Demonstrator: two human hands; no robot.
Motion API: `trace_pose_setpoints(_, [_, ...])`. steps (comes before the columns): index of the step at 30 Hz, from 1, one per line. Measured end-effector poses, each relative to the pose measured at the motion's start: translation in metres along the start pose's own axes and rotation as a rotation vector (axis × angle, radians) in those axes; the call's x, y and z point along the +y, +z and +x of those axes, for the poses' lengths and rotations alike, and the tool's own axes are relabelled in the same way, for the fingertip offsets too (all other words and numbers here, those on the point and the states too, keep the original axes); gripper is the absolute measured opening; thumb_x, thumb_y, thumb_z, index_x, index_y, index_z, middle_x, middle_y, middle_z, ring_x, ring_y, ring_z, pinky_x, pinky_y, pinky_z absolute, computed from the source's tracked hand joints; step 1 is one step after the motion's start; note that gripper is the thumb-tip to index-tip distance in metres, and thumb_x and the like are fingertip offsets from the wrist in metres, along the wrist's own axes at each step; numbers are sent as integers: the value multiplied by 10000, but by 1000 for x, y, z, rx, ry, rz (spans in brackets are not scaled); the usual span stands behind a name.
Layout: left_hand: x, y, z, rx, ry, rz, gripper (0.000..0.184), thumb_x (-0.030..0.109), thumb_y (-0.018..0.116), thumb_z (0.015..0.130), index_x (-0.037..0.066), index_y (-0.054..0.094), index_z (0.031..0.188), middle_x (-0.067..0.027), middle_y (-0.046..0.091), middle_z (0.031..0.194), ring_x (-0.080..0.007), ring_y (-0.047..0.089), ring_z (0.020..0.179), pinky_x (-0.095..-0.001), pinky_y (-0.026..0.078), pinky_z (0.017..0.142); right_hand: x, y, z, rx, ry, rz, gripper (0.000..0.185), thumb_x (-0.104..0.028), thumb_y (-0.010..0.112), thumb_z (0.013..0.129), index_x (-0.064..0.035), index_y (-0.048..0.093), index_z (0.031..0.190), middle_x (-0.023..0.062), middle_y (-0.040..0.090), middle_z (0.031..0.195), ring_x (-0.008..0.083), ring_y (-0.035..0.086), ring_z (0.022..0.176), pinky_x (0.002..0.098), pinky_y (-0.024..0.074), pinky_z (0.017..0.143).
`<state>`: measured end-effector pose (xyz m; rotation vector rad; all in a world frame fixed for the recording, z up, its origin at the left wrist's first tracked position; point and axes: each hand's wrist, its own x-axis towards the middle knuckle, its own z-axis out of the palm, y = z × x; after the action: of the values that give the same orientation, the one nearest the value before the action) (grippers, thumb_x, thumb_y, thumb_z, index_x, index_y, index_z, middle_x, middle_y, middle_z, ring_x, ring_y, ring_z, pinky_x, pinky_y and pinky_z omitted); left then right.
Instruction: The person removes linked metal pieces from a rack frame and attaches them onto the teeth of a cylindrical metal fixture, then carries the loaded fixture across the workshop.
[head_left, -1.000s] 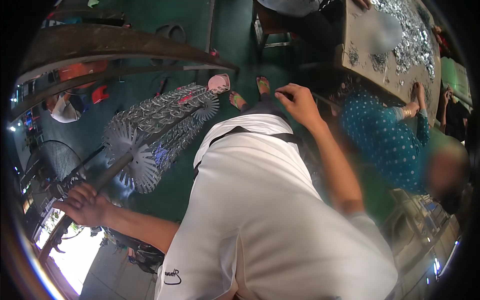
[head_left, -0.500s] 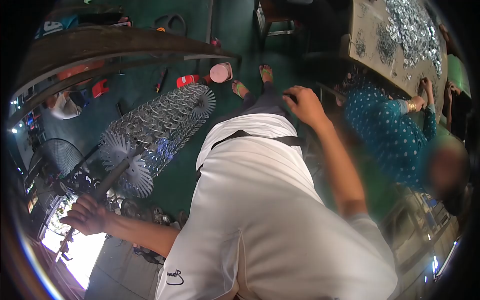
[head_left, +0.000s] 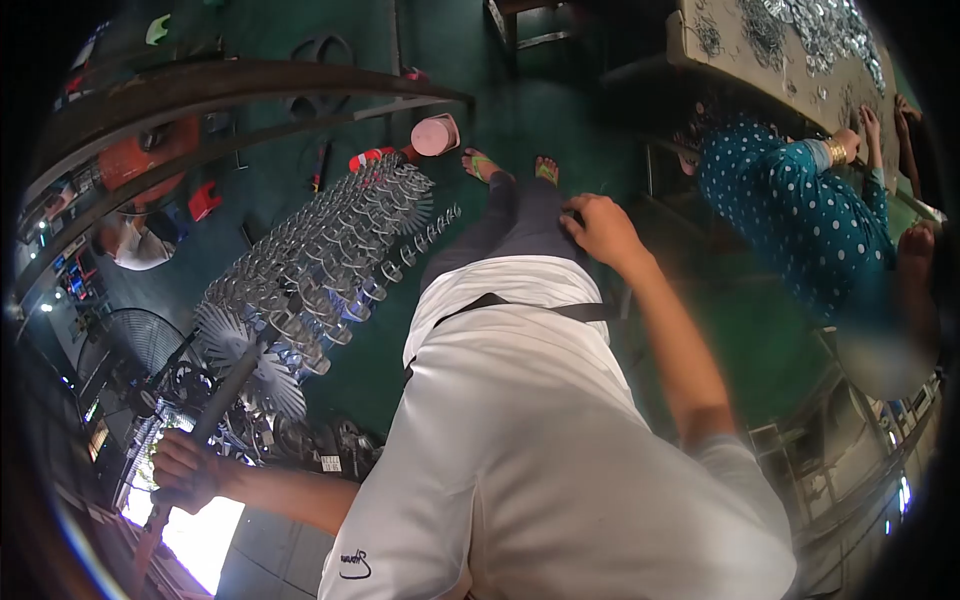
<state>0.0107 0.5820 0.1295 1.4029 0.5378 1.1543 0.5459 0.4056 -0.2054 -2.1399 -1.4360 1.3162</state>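
My left hand [head_left: 187, 470] is closed around the dark shaft [head_left: 232, 385] at the lower left. Slotted metal discs [head_left: 272, 385] sit on this shaft, and rows of shiny curved metal pieces [head_left: 310, 240] hang between them. Some of these pieces dangle loose along the right side of the rack. Beside my right thigh hangs my right hand [head_left: 605, 232], empty, its fingers loosely bent and slightly apart.
A dark metal bar [head_left: 250, 80] crosses the upper left. A pink bucket [head_left: 435, 135] and a red object [head_left: 204, 202] stand on the green floor. At right, a person in a dotted teal garment [head_left: 770, 215] works at a table [head_left: 705, 75] piled with metal parts. A fan [head_left: 130, 345] is at left.
My left hand has moved slightly right and down with the shaft. The rack looks turned, and its metal pieces now hang outward. My feet have shifted; my right hand has dropped slightly closer to my thigh.
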Motion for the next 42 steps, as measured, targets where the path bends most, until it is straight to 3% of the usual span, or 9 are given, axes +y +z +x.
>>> trace_pose_setpoints(5, [17, 14, 10, -143, -56, -37, 434, 312, 475, 941, 135, 381, 556, 17, 319, 563, -133, 356, 562, -326, 310, 647, 27, 6, -27, -56, 81, -4, 255, -180, 667, 843, -4, 706, 1024, 206, 681, 1020, 380, 641, 967, 449, 503, 874])
trace_pose_setpoints(6, [18, 25, 12, 34, 27, 40, 444, 319, 513, 926, 148, 395, 534, 36, 332, 494, -118, 349, 471, -302, 300, 568, 34, 6, -32, -45, 99, 4, 255, -181, 668, 843, -5, 706, 1023, 209, 681, 1016, 382, 641, 967, 450, 502, 876])
trace_pose_setpoints(11, [25, 46, 19, -74, 64, -77, 523, 346, 499, 928, 207, 338, 450, 94, 291, 344, -65, 229, 290, -250, 197, 415, 68, 8, -64, -72, 192, -30, 261, -183, 675, 839, -2, 705, 1025, 222, 681, 1000, 387, 640, 976, 457, 499, 882])
trace_pose_setpoints(24, [38, 61, 4, -121, 93, 47, 532, 352, 530, 902, 205, 348, 424, 95, 359, 345, -43, 303, 302, -232, 226, 436, 83, 15, -70, -113, 271, -7, 274, -186, 683, 842, 15, 700, 1027, 249, 686, 939, 408, 652, 949, 474, 508, 861])
trace_pose_setpoints(27, [24, 73, 13, -256, 6, -123, 499, 352, 501, 912, 193, 352, 463, 75, 348, 367, -77, 314, 325, -264, 255, 481, 87, 14, -66, -104, 277, -14, 276, -200, 683, 845, 12, 703, 1021, 248, 687, 923, 400, 660, 929, 462, 516, 847])
trace_pose_setpoints(29, [44, 12, -17, -121, 73, 4, 483, 361, 485, 923, 183, 360, 492, 60, 326, 387, -95, 306, 341, -281, 272, 500, 90, 17, -66, -89, 264, -58, 283, -220, 685, 846, 3, 705, 1019, 246, 686, 925, 381, 667, 915, 440, 523, 826])
trace_pose_setpoints(34, [10, 50, -10, -82, 24, -114, 496, 394, 481, 950, 177, 341, 527, 27, 282, 470, -141, 331, 464, -311, 286, 551, 90, 3, -56, -106, 244, -89, 288, -214, 693, 840, 2, 706, 1029, 241, 692, 933, 387, 666, 931, 452, 524, 845])
trace_pose_setpoints(40, [-5, 51, -27, 193, 46, 79, 556, 361, 435, 1021, 180, 287, 517, 26, 268, 467, -134, 282, 439, -308, 309, 555, 82, -19, -40, -55, 229, -131, 276, -212, 689, 844, 2, 708, 1016, 233, 697, 918, 386, 670, 929, 449, 530, 844])
trace_pose_setpoints(42, [-7, 49, -23, 139, 8, -6, 539, 333, 413, 1037, 175, 306, 532, 30, 270, 476, -127, 268, 431, -315, 323, 564, 84, -24, -31, -55, 185, -162, 277, -211, 687, 845, 4, 706, 1018, 233, 698, 920, 382, 670, 935, 448, 529, 846])
